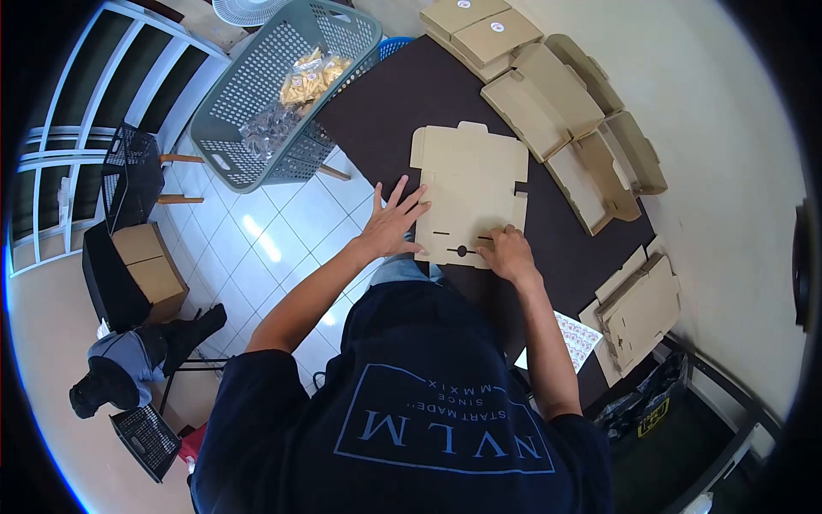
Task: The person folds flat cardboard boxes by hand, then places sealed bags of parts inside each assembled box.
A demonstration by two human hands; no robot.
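Note:
A flat, unfolded cardboard box [471, 184] lies on the dark table in front of me, with slots and a round hole near its lower edge. My left hand [394, 221] rests at its left edge, fingers spread and fingertips on the cardboard. At the lower right corner my right hand [509, 253] has its fingers bent and the thumb near them, gripping the cardboard by the slots. Part of that corner is hidden under the right hand.
Open folded boxes [591, 141] and closed boxes [484, 34] line the wall side. Flat cardboard [642, 308] is stacked at right, near a sticker sheet [578, 341]. A grey basket [231, 111] holds bagged items. Another person [128, 368] is at left.

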